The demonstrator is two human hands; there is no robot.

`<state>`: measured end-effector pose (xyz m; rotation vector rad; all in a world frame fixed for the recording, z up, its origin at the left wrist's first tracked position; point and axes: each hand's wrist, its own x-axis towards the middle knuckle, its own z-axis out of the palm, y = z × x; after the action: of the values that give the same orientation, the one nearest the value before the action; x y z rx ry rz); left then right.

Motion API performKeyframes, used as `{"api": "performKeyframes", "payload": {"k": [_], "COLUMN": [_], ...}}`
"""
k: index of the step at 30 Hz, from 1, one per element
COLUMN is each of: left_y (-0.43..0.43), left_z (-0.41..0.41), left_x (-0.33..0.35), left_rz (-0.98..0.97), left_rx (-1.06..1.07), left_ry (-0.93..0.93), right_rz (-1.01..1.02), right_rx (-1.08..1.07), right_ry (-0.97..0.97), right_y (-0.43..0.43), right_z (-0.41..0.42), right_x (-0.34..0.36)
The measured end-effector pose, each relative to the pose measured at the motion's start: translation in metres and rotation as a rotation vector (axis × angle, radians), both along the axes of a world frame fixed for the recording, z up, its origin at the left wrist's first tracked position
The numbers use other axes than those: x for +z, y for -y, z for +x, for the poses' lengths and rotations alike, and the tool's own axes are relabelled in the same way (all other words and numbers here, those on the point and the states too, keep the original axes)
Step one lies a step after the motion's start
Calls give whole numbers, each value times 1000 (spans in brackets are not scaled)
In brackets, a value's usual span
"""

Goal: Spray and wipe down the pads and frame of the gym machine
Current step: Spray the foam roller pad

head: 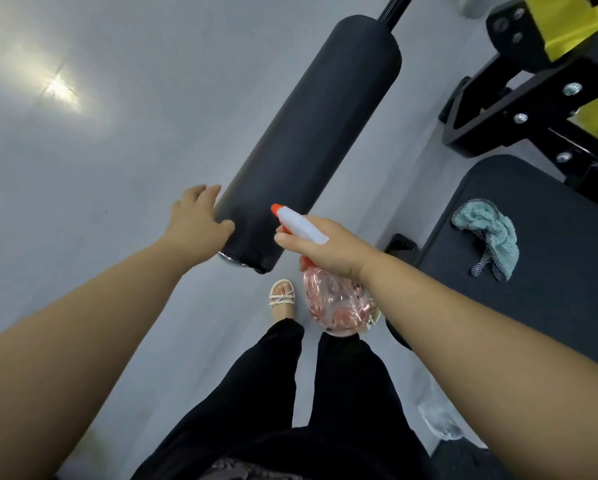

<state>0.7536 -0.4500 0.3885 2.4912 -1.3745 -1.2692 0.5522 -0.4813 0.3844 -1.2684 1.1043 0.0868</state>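
A long black roller pad (311,133) runs diagonally from the centre up to the top right. My left hand (197,220) grips its near end, fingers over the far side and thumb on the near side. My right hand (328,247) holds a spray bottle (332,303) with a clear pinkish body and a white head; the orange nozzle (276,209) points at the pad's lower end, almost touching it. A teal cloth (488,233) lies crumpled on the flat black seat pad (550,306) at the right.
The black and yellow machine frame (533,98) with bolts stands at the upper right. Grey floor (82,168) spreads to the left. My legs in black trousers and sandalled feet (283,296) stand below the roller's end.
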Motion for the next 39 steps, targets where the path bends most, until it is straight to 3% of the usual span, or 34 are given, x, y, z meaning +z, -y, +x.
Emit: {"api": "performKeyframes", "payload": {"k": [3, 7, 12, 19, 25, 34, 39], "left_y": [-18, -23, -26, -40, -40, 0, -8], "left_z": [4, 5, 6, -11, -21, -10, -23], "left_x": [-19, -28, -29, -23, -11, -21, -26], "left_rz": [133, 90, 104, 115, 167, 187, 204], "left_rx": [28, -28, -133, -303, -424, -170, -178], "left_ry": [-141, -74, -10, 105, 142, 59, 80], "right_rz": [40, 28, -21, -67, -101, -132, -89], "right_rx": [60, 78, -75, -428, -580, -722, -741], "right_ry": [-28, -111, -219, -247, -227, -153, -175], "right_y": [-10, -13, 3, 43, 78, 109, 118], "right_z": [6, 13, 8, -14, -29, -41, -40], "right_x": [-1, -5, -3, 3, 19, 35, 41]}}
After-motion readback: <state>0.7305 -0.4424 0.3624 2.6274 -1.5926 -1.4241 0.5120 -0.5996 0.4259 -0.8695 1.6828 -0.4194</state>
